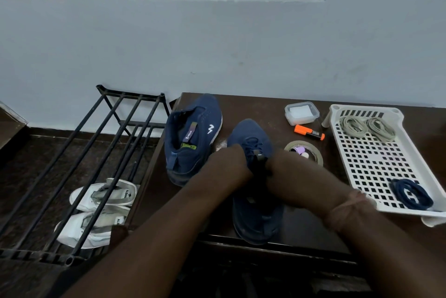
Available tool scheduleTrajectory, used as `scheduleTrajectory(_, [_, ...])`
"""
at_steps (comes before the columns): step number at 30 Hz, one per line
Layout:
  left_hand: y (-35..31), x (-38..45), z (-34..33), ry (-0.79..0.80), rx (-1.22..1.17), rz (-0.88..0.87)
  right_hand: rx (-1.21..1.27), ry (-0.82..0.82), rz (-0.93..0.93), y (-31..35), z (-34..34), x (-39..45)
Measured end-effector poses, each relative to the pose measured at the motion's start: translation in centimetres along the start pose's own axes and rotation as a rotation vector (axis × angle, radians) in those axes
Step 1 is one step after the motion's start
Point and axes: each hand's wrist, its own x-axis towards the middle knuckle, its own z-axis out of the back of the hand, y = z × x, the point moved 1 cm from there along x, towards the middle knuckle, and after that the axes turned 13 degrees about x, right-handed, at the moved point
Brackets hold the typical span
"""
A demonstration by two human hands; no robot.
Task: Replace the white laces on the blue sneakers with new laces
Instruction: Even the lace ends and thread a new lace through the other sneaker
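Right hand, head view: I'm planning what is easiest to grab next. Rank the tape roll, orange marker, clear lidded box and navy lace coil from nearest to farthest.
From the right hand:
1. Tape roll, just right.
2. Orange marker, behind it.
3. Clear lidded box, at the back.
4. Navy lace coil, far right, in the tray.

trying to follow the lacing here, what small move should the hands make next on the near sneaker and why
Probably pull the dark lace snug through the eyelets. Both the left hand and right hand meet over the near sneaker, whose front already shows dark lacing, while the other sneaker has none.
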Motion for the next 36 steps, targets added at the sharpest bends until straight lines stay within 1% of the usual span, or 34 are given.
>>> scheduleTrajectory(2, [-0.6, -0.5, -0.4, -0.074, 0.039, 0.034, 0.17, -0.073, -0.029, -1.1, 1.8, 0.2])
scheduleTrajectory(4, [-1.2, -0.8, -0.8, -0.12, 0.057, 0.041, 0.263, -0.141, -0.044, -1.8, 2.5, 0.2])
scheduleTrajectory(6, [-1.5, -0.9, -1.0, -0.123, 0.075, 0.046, 0.284, -0.127, -0.049, -1.9, 2.3, 0.3])
scheduleTrajectory(8, [-1.7, -0.9, -0.8, -0.082, 0.062, 0.061, 0.295, -0.098, -0.054, -2.1, 2.1, 0.7])
scheduleTrajectory(10, [-1.5, -1.0, 0.2, 0.016, 0.052, 0.072, 0.302, -0.075, -0.082, -2.5, 1.6, 1.2])
scheduleTrajectory(11, [-1.1, -1.0, 0.9, 0.103, 0.021, 0.05, 0.315, -0.061, -0.117, -2.8, 1.4, 1.5])
scheduleTrajectory(13, [0.0, -1.1, 2.3, 0.301, -0.134, -0.018, 0.303, -0.044, -0.196, -3.1, 1.1, 1.8])
scheduleTrajectory(14, [0.8, -1.3, 3.0, 0.375, -0.236, -0.03, 0.281, -0.035, -0.229, -3.2, 0.8, 2.0])
scheduleTrajectory(15, [1.7, -1.6, 3.8, 0.409, -0.348, -0.029, 0.275, -0.026, -0.251, -3.3, 0.5, 2.3])
scheduleTrajectory(16, [2.5, -1.7, 4.5, 0.398, -0.459, -0.023, 0.273, 0.011, -0.276, -3.1, 0.2, 2.3])
scheduleTrajectory(17, [3.3, -1.8, 5.2, 0.345, -0.545, -0.008, 0.238, 0.072, -0.285, -2.9, -0.1, 2.5])
scheduleTrajectory(18, [4.2, -1.6, 5.7, 0.248, -0.598, 0.025, 0.19, 0.133, -0.268, -2.7, -0.4, 2.7])
scheduleTrajectory(19, [5.0, -1.3, 6.2, 0.107, -0.604, 0.077, 0.134, 0.184, -0.241, -2.5, -0.6, 2.9])
scheduleTrajectory(20, [6.0, -0.7, 6.4, -0.062, -0.571, 0.147, 0.091, 0.195, -0.216, -2.3, -0.7, 3.0])
scheduleTrajectory(21, [7.2, 0.0, 6.5, -0.22, -0.526, 0.219, 0.08, 0.17, -0.196, -2.1, -0.7, 3.1])
scheduleTrajectory(22, [8.2, 0.6, 6.6, -0.333, -0.481, 0.284, 0.068, 0.114, -0.16, -2.0, -0.6, 3.1])
scheduleTrajectory(23, [9.0, 1.0, 6.6, -0.395, -0.444, 0.342, 0.044, 0.051, -0.124, -1.8, -0.5, 3.1])
scheduleTrajectory(24, [9.7, 1.2, 6.5, -0.413, -0.383, 0.397, 0.054, -0.015, -0.098, -1.6, -0.4, 3.0])
scheduleTrajectory(26, [10.8, 1.5, 6.1, -0.362, -0.206, 0.492, 0.089, -0.103, -0.09, -1.5, -0.4, 3.2])
scheduleTrajectory(27, [11.3, 1.6, 5.9, -0.317, -0.179, 0.536, 0.112, -0.137, -0.092, -1.4, -0.4, 3.3])
scheduleTrajectory(28, [11.7, 1.7, 5.7, -0.265, -0.209, 0.568, 0.137, -0.174, -0.087, -1.3, -0.4, 3.4])
scheduleTrajectory(30, [12.3, 1.9, 5.2, -0.18, -0.289, 0.563, 0.19, -0.233, -0.075, -1.2, -0.5, 3.5])
scheduleTrajectory(31, [12.6, 1.9, 5.0, -0.139, -0.284, 0.539, 0.212, -0.261, -0.067, -1.1, -0.5, 3.4])
scheduleTrajectory(33, [12.8, 1.9, 4.9, -0.093, -0.183, 0.504, 0.238, -0.301, -0.05, -0.8, -0.6, 3.4])
scheduleTrajectory(35, [12.7, 1.9, 5.0, -0.125, -0.065, 0.495, 0.249, -0.323, -0.026, -0.7, -0.8, 3.5])
scheduleTrajectory(36, [12.6, 1.9, 5.1, -0.155, -0.046, 0.497, 0.252, -0.328, -0.016, -0.6, -0.9, 3.6])
